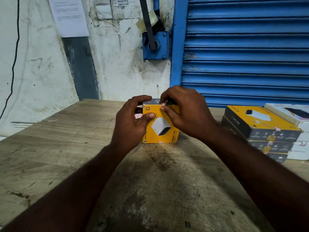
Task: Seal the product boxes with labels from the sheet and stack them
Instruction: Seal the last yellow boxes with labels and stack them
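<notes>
1. Nearest the lens, my left forearm [75, 181] and right forearm [250, 164] rise from the bottom corners of the frame and meet at its centre, over a worn wooden table [66, 148].
2. At the centre of the frame a yellow box [160, 128] stands upright on the table, its front face, printed with a white charger, turned towards me.
3. My left hand [132, 119] grips the box from the left: fingers curled over its dark top, thumb pressed flat on the yellow front.
4. My right hand [185, 113] is at the box's top front edge. Thumb and forefinger pinch a small red-and-white label [163, 104] folded over that edge, and the other fingers curl over the top.
5. A second label [160, 142] sits on the bottom edge of the same face.
6. Just behind my left hand a sliver of the red-and-white label sheet [138, 116] shows; I cannot tell whether it touches the box.
7. At the right edge of the frame, well apart from my hands, a stack of boxes [260, 124] lies flat, yellow on top and black on the sides, with white boxes [299, 146] just beside it.
8. A blue roller shutter [250, 47] fills the upper right, and a scuffed white wall [41, 64] the upper left.
</notes>
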The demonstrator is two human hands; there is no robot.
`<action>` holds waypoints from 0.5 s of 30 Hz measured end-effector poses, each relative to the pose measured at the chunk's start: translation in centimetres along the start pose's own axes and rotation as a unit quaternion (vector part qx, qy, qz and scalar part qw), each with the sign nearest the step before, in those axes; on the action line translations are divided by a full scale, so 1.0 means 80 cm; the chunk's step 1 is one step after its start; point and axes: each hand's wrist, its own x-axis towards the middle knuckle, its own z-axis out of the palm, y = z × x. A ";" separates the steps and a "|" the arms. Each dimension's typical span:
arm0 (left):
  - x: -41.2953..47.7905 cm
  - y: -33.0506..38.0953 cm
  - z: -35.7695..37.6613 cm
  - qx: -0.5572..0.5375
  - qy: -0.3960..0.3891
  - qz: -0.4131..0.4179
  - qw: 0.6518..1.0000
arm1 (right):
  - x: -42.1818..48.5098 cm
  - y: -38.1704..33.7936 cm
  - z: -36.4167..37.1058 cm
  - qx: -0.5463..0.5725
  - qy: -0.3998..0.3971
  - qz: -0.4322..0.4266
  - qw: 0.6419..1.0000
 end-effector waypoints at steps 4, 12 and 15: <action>0.000 0.002 -0.001 -0.001 -0.002 -0.001 1.000 | 0.000 0.002 0.002 0.016 0.009 0.013 1.000; 0.001 0.004 -0.001 -0.015 -0.008 -0.023 1.000 | -0.002 -0.003 0.002 0.070 0.005 0.044 0.997; 0.001 0.005 -0.001 -0.017 -0.012 -0.021 1.000 | -0.002 -0.001 0.005 0.091 0.007 0.065 0.994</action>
